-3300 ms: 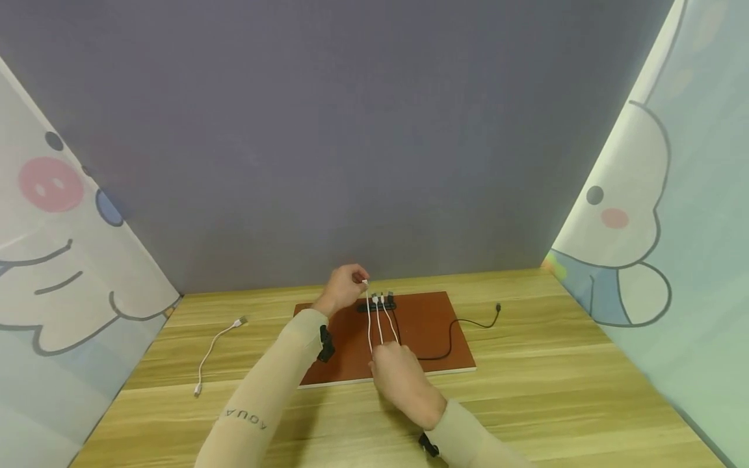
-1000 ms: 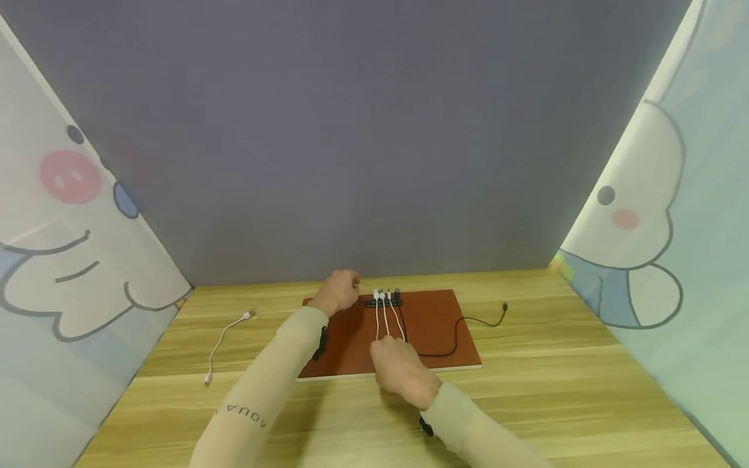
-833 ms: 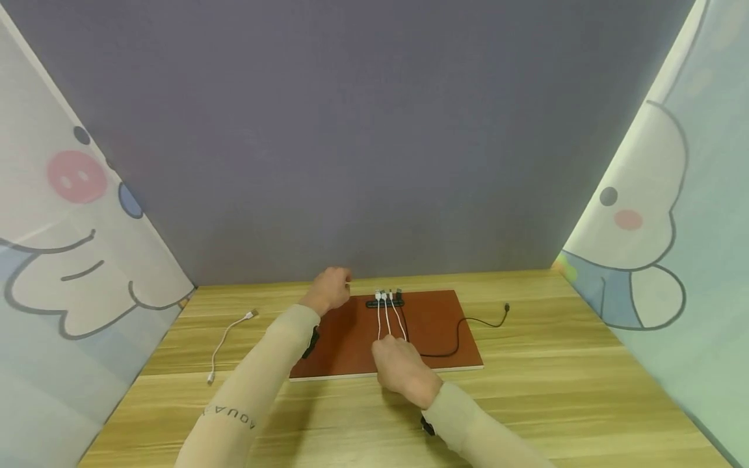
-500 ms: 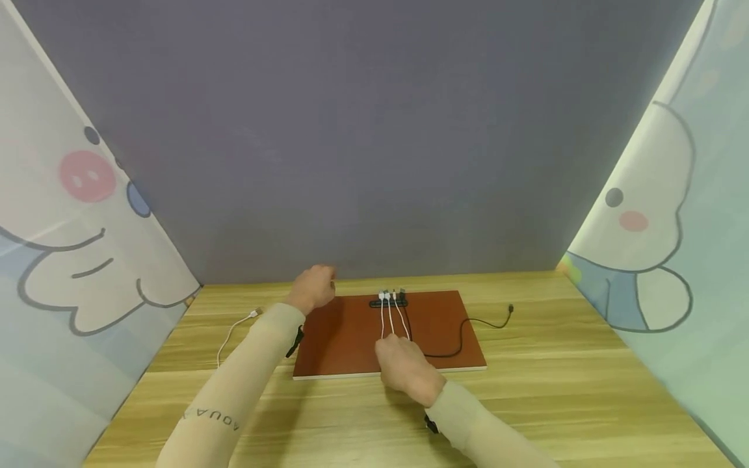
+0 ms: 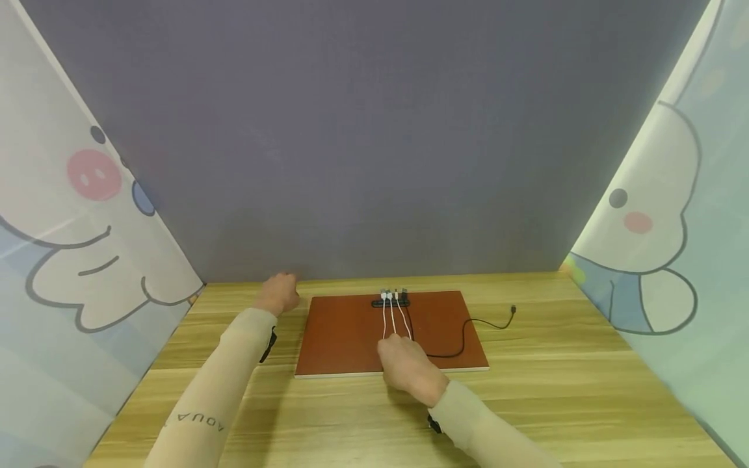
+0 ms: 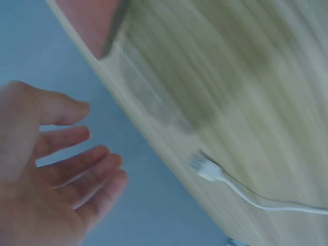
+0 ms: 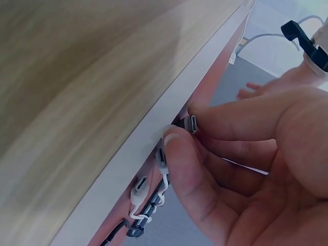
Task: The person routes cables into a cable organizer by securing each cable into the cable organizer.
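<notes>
My left hand [image 5: 279, 294] is off the board's left side with nothing in it. In the left wrist view, its fingers [image 6: 84, 174] are spread and relaxed, apart from a white USB cable [image 6: 207, 168] on the table; my left arm hides this cable in the head view. My right hand [image 5: 409, 365] is at the front edge of the brown board [image 5: 345, 335]. Between thumb and fingers it pinches a charging cable's small metal-tipped plug [image 7: 190, 124]. Two other white plugs [image 7: 139, 189] hang beside it. Three white cables [image 5: 393, 318] run back to a black cable holder [image 5: 390, 303].
A black cable [image 5: 464, 338] also runs from the holder, curving over the board's right side onto the wooden table [image 5: 562, 370]. Behind the table rises a grey panel [image 5: 374, 143]. Printed curtains [image 5: 643, 195] hang at both sides.
My left hand has let go of a white cable's plug, which now sits in the holder, and has moved left past the board. My right hand keeps its pinch at the front edge.
</notes>
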`<action>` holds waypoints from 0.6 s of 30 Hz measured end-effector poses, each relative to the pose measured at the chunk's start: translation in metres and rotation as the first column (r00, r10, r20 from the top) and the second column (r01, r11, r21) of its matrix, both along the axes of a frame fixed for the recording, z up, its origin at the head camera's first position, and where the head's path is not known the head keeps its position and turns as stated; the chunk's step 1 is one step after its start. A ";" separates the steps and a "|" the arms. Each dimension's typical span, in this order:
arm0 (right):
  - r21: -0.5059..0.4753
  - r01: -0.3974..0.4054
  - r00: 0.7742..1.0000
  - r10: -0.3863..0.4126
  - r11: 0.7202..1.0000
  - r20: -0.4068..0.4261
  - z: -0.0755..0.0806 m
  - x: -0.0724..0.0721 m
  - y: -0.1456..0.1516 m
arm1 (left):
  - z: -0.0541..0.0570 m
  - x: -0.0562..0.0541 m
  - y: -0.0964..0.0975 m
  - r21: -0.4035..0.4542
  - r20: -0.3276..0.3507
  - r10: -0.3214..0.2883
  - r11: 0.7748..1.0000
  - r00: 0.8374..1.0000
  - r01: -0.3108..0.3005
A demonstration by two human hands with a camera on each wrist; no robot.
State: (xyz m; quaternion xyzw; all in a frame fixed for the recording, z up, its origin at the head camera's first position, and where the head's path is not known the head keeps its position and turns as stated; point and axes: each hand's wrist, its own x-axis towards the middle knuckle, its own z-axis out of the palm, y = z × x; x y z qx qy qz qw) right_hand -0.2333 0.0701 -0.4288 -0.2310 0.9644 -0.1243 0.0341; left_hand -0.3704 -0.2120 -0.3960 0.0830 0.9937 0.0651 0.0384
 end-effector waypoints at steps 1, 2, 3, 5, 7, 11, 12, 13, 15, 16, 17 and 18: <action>0.003 -0.003 1.000 0.003 1.000 -0.006 0.000 0.000 0.001 | 0.000 0.001 -0.004 -0.016 0.009 0.003 1.000 1.000 -0.003; 0.007 -0.005 1.000 0.005 1.000 -0.011 0.000 0.000 0.001 | -0.001 0.003 -0.007 -0.023 0.021 0.010 1.000 1.000 -0.009; 0.011 -0.006 1.000 0.006 1.000 -0.015 0.001 0.001 0.002 | -0.002 0.004 -0.011 -0.034 0.029 0.018 0.999 0.999 -0.017; 0.015 -0.006 1.000 0.006 1.000 -0.016 0.001 0.001 0.002 | -0.004 0.007 -0.020 -0.056 0.041 0.036 0.998 0.999 -0.034; 0.016 -0.008 1.000 0.009 1.000 -0.013 0.001 0.002 0.001 | -0.007 0.008 -0.029 -0.074 0.051 0.052 0.996 0.997 -0.048; 0.014 -0.016 1.000 0.016 1.000 -0.011 0.001 0.003 0.000 | -0.010 0.012 -0.044 -0.105 0.079 0.088 0.991 0.993 -0.080; 0.014 -0.017 1.000 0.017 1.000 -0.010 0.001 0.004 -0.001 | -0.011 0.012 -0.046 -0.110 0.085 0.095 0.990 0.992 -0.086; 0.017 -0.016 1.000 0.016 1.000 -0.013 0.001 0.004 0.000 | -0.012 0.013 -0.047 -0.117 0.084 0.097 0.989 0.992 -0.087; 0.018 -0.014 1.000 0.014 1.000 -0.011 0.001 0.003 0.000 | -0.015 0.016 -0.049 -0.117 0.082 0.100 0.989 0.992 -0.090; 0.018 -0.014 1.000 0.014 1.000 -0.008 0.001 0.003 0.000 | -0.017 0.017 -0.050 -0.120 0.080 0.101 0.989 0.992 -0.091; 0.023 -0.014 1.000 0.015 1.000 -0.011 0.001 0.003 0.000 | -0.019 0.018 -0.051 -0.119 0.076 0.099 0.989 0.992 -0.090; 0.025 -0.014 1.000 0.014 1.000 -0.008 0.002 0.003 0.000 | -0.020 0.020 -0.052 -0.117 0.066 0.093 0.990 0.993 -0.085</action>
